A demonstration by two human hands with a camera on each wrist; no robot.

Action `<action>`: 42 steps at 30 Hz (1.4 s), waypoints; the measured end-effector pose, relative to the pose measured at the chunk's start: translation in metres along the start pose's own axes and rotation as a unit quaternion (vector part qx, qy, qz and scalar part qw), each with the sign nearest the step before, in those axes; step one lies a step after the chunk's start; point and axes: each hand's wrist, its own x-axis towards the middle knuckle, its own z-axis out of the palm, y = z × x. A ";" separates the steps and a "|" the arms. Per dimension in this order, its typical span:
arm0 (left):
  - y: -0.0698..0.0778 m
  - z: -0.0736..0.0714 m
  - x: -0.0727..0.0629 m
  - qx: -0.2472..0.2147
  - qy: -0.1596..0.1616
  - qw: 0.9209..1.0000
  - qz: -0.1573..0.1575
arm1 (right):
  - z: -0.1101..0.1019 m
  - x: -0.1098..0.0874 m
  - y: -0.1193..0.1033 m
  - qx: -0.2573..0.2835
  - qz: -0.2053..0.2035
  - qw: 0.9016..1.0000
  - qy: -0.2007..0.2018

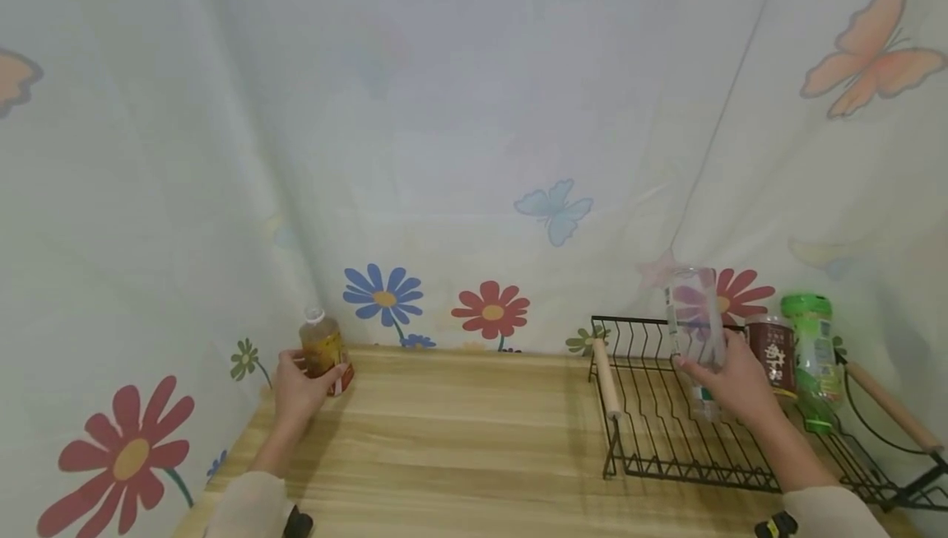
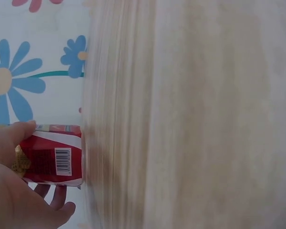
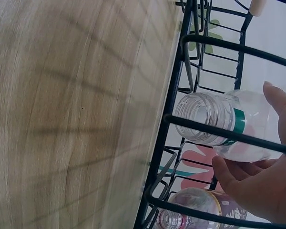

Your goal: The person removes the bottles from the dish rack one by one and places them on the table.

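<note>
Two light sleeves [image 1: 248, 509] are showing nearest, with black wrist straps [image 1: 298, 523] peeking out by the cuffs. Wood-grain bench [image 1: 474, 431] is filling the lower middle. Black wire rack [image 1: 692, 470] is standing on the bench at right, wooden handle [image 1: 607, 377] running along its left side.

Left hand [image 1: 299, 382] is reaching to the bench's far left end. Its grip is holding a juice bottle [image 1: 323, 350], thumb on one side, fingers on the other, parted only by the bottle's width. Bottle is sitting upright, cap up, base right down at the bench; red label with a barcode is facing the left wrist camera. Cannot tell whether the base is touching.

Right hand [image 1: 733, 377] is reaching over the rack. Its grip is holding a clear bottle [image 1: 694, 316] between thumb and fingers, spread about as wide as the bottle. Bottle is pointing neck down into the rack, green band near the neck; contact with the wires is hard to tell.

Brown-label bottle [image 1: 772, 353] is resting in the rack just right of that hand, neck down, and a green bottle [image 1: 815, 349] is standing beside it. Farthest back, a printed sheet [image 1: 459, 110] is hanging, showing flowers [image 1: 492, 312] and butterflies [image 1: 555, 209].
</note>
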 end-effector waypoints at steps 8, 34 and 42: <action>0.002 0.000 0.001 0.003 0.001 1.000 0.004 | 0.001 -0.001 -0.003 -0.005 -0.006 1.000 0.010; 0.003 -0.002 0.000 0.016 -0.003 1.000 -0.015 | 0.000 -0.002 -0.006 -0.024 0.037 0.999 -0.007; 0.009 0.000 -0.003 0.024 -0.002 0.999 -0.026 | -0.004 -0.003 -0.010 -0.013 0.018 0.999 0.027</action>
